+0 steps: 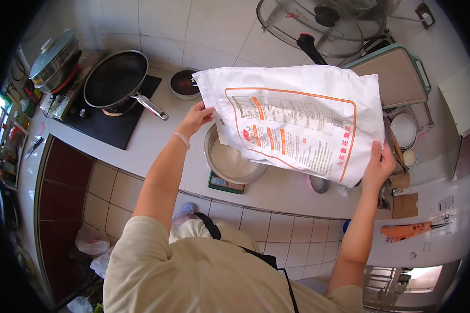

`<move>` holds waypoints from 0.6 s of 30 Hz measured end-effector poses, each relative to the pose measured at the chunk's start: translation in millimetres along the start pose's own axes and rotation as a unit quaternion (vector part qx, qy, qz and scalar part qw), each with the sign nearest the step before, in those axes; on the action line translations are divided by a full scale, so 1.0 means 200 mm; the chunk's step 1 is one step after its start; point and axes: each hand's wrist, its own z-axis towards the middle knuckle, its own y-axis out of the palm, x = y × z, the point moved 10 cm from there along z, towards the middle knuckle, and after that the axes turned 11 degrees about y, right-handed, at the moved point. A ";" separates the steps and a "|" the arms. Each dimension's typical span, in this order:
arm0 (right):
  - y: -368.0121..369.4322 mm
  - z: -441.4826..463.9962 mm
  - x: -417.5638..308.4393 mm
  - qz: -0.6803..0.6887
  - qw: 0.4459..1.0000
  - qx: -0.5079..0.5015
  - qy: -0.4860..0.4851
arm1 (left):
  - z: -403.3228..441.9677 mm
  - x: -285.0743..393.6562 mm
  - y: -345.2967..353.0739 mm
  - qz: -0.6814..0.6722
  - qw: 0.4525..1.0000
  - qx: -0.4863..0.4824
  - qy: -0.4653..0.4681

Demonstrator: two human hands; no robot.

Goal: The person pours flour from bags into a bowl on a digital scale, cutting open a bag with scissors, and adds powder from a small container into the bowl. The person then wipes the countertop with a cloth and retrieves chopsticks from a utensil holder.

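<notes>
A large white printed flour bag point(292, 120) is held sideways across the counter. My left hand point(197, 118) pinches its left end, fingers closed on the edge. At the lower right corner, my right hand point(379, 163) grips the bag with the thumb on top. Below the bag's left part sits a metal bowl point(212, 163) with white flour point(230, 160) in it, partly covered by the bag. That bowl rests on a green kitchen scale point(225, 182) whose display is lit. Whether flour is coming out of the bag cannot be seen.
A black frying pan point(117, 78) stands on the cooktop point(109, 125) at left, handle toward the counter. Near the wall is a small dark bowl point(184, 83). Glass lids point(318, 26), a cutting board point(397, 73) and a white bowl point(403, 129) are at right.
</notes>
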 end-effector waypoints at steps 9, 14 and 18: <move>0.06 -0.06 -0.23 -0.054 0.987 -0.046 -0.143 | 0.00 0.01 0.01 -0.011 0.999 -0.013 0.042; 0.05 -0.09 -0.25 -0.065 0.983 -0.050 -0.163 | -0.04 -0.02 0.04 -0.002 0.999 -0.033 0.035; -0.03 -0.11 -0.30 -0.041 0.984 -0.001 -0.175 | 0.01 -0.03 0.04 0.006 0.999 -0.011 0.038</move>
